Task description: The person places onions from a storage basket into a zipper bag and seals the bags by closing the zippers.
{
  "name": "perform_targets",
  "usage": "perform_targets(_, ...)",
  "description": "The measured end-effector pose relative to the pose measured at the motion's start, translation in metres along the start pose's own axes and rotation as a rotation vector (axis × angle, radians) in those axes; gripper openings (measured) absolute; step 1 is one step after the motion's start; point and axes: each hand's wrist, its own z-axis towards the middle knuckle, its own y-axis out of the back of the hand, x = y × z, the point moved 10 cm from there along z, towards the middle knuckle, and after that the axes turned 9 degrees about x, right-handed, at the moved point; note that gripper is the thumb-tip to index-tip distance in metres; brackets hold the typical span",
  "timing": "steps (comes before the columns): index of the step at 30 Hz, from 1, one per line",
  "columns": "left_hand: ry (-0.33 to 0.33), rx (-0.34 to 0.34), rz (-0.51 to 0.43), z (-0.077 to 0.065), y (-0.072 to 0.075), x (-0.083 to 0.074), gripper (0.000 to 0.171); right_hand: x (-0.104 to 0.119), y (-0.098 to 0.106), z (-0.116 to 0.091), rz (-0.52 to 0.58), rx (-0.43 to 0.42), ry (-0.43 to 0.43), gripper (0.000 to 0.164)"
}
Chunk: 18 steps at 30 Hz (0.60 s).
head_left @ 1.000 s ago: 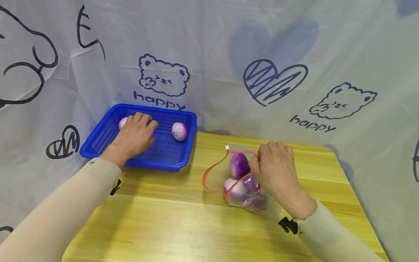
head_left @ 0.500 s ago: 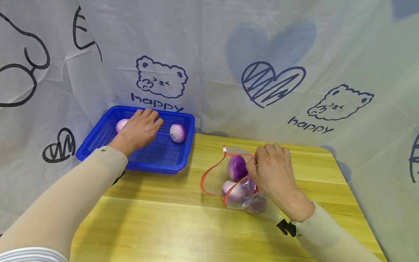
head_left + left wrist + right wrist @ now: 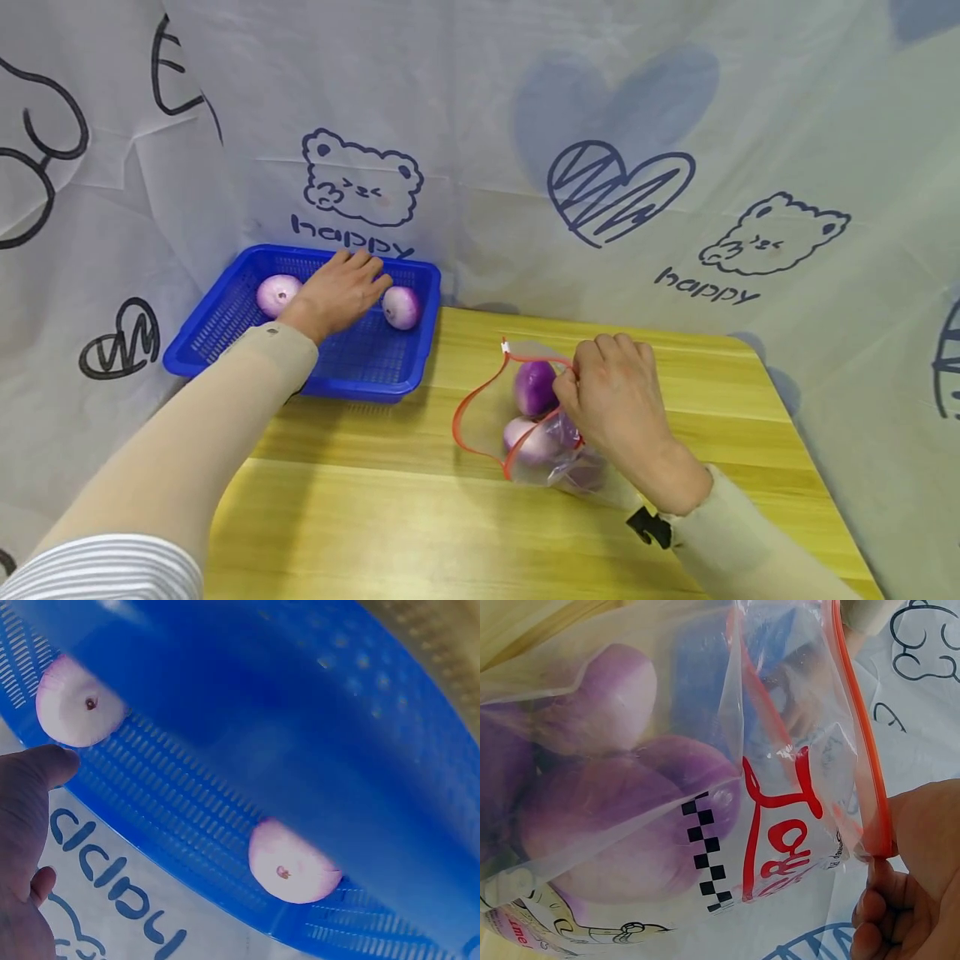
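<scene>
Clear zip bag (image 3: 802, 802) of red onions (image 3: 535, 389) on bench (image 3: 375, 533), right of blue basket (image 3: 363, 389). Right hand (image 3: 615, 400), fingers curled, pinches its mouth edge, presumably to hold it spread. Left hand (image 3: 341, 292) over basket, back upward, fingers loosely bent, gripping nothing; basket holds two onions (image 3: 401, 308).

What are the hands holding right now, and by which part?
The right hand pinches the clear bag by its red zip edge, at the mouth. The left hand, over the blue basket, holds nothing.
</scene>
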Motion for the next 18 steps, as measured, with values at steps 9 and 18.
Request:
perform_targets(9, -0.041, 0.085, 0.062, 0.025, -0.015, -0.004, 0.027, -0.003, -0.003, 0.001, 0.000, 0.044, -0.033, 0.016)
perform_targets(18, -0.077, 0.110, 0.081, 0.034, -0.017, -0.011, 0.029, -0.002, 0.001, 0.000, 0.000, -0.009, -0.002, 0.018)
